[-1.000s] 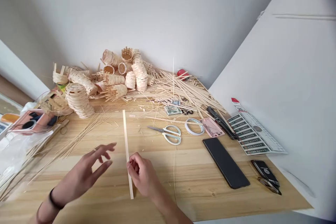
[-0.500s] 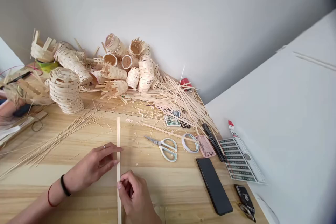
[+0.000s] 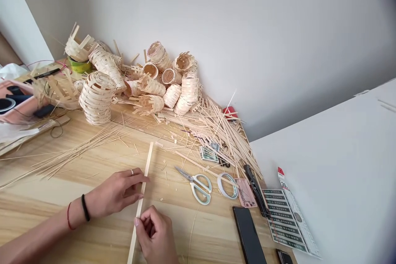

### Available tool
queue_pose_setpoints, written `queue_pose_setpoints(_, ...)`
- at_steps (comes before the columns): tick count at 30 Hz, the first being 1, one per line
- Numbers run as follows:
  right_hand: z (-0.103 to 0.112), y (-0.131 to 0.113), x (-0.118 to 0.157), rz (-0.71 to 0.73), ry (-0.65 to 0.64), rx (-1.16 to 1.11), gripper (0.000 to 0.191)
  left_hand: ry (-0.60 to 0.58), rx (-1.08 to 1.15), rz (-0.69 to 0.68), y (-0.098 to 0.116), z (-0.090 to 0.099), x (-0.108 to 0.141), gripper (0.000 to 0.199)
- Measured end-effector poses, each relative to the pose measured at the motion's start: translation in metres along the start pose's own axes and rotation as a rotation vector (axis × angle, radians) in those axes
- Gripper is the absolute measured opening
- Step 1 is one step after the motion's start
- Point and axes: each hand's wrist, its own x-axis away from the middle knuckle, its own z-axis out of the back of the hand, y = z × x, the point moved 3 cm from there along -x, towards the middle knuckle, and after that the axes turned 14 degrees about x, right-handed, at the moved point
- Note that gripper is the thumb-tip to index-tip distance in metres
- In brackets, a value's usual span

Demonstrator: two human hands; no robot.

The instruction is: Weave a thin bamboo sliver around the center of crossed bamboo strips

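Observation:
A long, flat, pale wooden strip (image 3: 148,161) runs at a slant between my hands, its far end tipped to the right. My right hand (image 3: 157,235) pinches it between thumb and bent fingers. Farther up, my left hand (image 3: 119,192) has its index finger stretched across the strip and its thumb at the strip's left edge, with a gap between them. Scissors (image 3: 196,185) with white handles lie slightly apart at the blades, right of the strip. Thin splints (image 3: 80,148) are bunched on the wooden table (image 3: 102,239) beyond my left forearm.
Woven baskets (image 3: 97,97) are heaped by the wall, beside a pile of loose strips (image 3: 225,132). To the right are a tape roll (image 3: 220,185), a black stapler-like tool (image 3: 256,192), a phone (image 3: 249,233) and a printed card (image 3: 286,218). A pink bin (image 3: 23,109) stands at left.
The view has turned, so the baskets appear farther right and the phone lower. The strip now slants instead of standing straight up in view. Both hands keep nearly the same places along it.

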Motion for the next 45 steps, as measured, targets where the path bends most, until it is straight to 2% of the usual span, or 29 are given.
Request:
queue_pose_setpoints(12, 0.004, 0.0, 0.0, 0.03, 0.028, 0.013, 0.027, -0.02, 0.003, 0.037, -0.005, -0.002, 0.003, 0.026)
queue_pose_setpoints(17, 0.0, 0.006, 0.001, 0.058, 0.028, 0.015, 0.03, -0.022, -0.005, 0.07, -0.006, -0.003, 0.003, 0.025)
queue_pose_setpoints(22, -0.006, 0.011, -0.001, 0.078, 0.055, 0.018, 0.035, -0.019, -0.027, 0.044, -0.004, -0.002, 0.002, 0.024)
queue_pose_setpoints(26, -0.005, 0.007, -0.003, 0.076, 0.095, 0.02, 0.036, -0.024, -0.035, 0.025, -0.005, -0.002, 0.003, 0.025)
queue_pose_setpoints(28, -0.003, 0.004, -0.004, 0.075, 0.09, 0.017, 0.034, -0.01, -0.034, 0.015, -0.008, -0.003, 0.004, 0.026)
queue_pose_setpoints(33, -0.001, -0.004, -0.004, 0.043, 0.088, 0.01, 0.031, 0.056, -0.028, -0.007, -0.017, -0.004, 0.006, 0.044)
queue_pose_setpoints(35, 0.003, -0.009, -0.002, 0.035, 0.05, -0.026, 0.031, 0.043, -0.044, 0.008, -0.017, -0.005, 0.006, 0.041)
queue_pose_setpoints(37, 0.016, -0.013, -0.002, 0.05, -0.033, -0.055, 0.032, 0.014, -0.053, 0.035, -0.015, -0.004, 0.004, 0.032)
queue_pose_setpoints(39, 0.044, -0.012, -0.007, 0.081, -0.082, -0.025, 0.033, -0.018, -0.059, 0.052, -0.012, -0.003, 0.003, 0.024)
queue_pose_setpoints(42, 0.116, 0.012, -0.031, 0.018, 0.098, 0.095, 0.041, -0.047, -0.062, 0.046, -0.007, 0.0, 0.002, 0.018)
queue_pose_setpoints(45, 0.2, 0.058, -0.068, -0.092, 0.277, 0.183, 0.043, -0.049, -0.03, 0.038, -0.005, 0.002, 0.002, 0.015)
